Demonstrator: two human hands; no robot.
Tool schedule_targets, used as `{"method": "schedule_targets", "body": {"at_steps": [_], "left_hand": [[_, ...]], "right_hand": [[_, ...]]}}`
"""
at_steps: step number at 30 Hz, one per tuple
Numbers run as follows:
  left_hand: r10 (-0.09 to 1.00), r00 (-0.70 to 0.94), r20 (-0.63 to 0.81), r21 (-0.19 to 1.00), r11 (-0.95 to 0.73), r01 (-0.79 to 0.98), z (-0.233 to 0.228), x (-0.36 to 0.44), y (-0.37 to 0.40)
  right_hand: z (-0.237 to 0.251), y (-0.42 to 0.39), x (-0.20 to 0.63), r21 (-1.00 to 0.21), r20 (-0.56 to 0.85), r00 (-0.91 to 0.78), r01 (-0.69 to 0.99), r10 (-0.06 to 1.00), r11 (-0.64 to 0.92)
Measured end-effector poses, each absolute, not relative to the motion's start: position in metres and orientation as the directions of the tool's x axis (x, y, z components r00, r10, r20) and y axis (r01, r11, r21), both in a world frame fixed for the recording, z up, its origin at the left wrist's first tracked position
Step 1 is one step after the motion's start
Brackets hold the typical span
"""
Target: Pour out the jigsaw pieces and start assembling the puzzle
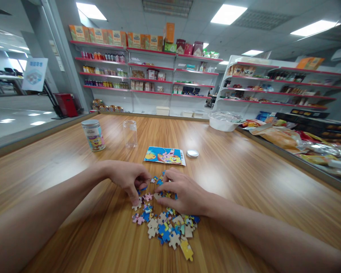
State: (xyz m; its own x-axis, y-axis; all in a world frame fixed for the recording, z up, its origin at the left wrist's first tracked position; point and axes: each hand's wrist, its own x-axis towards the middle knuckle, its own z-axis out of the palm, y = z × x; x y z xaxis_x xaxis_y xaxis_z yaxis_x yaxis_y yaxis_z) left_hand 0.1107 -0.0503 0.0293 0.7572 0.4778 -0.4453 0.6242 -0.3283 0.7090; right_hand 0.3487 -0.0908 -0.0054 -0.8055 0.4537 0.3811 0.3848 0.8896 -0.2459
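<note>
A loose heap of jigsaw puzzle pieces (174, 239) lies on the wooden table in front of me, some picture side up in blue, yellow and pink, others showing beige backs. My left hand (127, 180) is at the heap's left edge with curled fingers; its thumb rests on a pale puzzle piece (136, 207). Across from it, my right hand (183, 191) pinches a beige puzzle piece (157, 196) between thumb and forefinger, and its palm covers part of the heap. Just beyond both hands lies a cartoon picture card (165, 156).
A round metal lid (192, 153) is right of the card. Farther back stand a clear plastic jar (130, 134) and a printed can (93, 135). A white basin (224, 122) sits at the far edge, with packaged snacks (304, 142) along the right. Stocked shelves (150, 70) rise behind.
</note>
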Motion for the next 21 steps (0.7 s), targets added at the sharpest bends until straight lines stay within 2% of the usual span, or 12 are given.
{"method": "schedule_targets", "body": {"at_steps": [7, 14, 21], "left_hand": [[0.469, 0.751, -0.464, 0.64, -0.408, 0.651, 0.0363, 0.1145, -0.0549], [0.446, 0.772, -0.452, 0.664, -0.41, 0.625, 0.0349, 0.1132, -0.0528], [0.422, 0.792, -0.441, 0.689, -0.408, 0.6, 0.0314, 0.1104, -0.0496]], "right_hand": [[-0.0066, -0.0897, 0.3477, -0.18, 0.416, -0.818, 0.354, 0.398, 0.917], [-0.0104, -0.085, 0.3473, -0.133, 0.528, -0.772, 0.336, 0.353, 0.933], [-0.0084, -0.0875, 0.3476, -0.182, 0.459, -0.807, 0.324, 0.371, 0.929]]}}
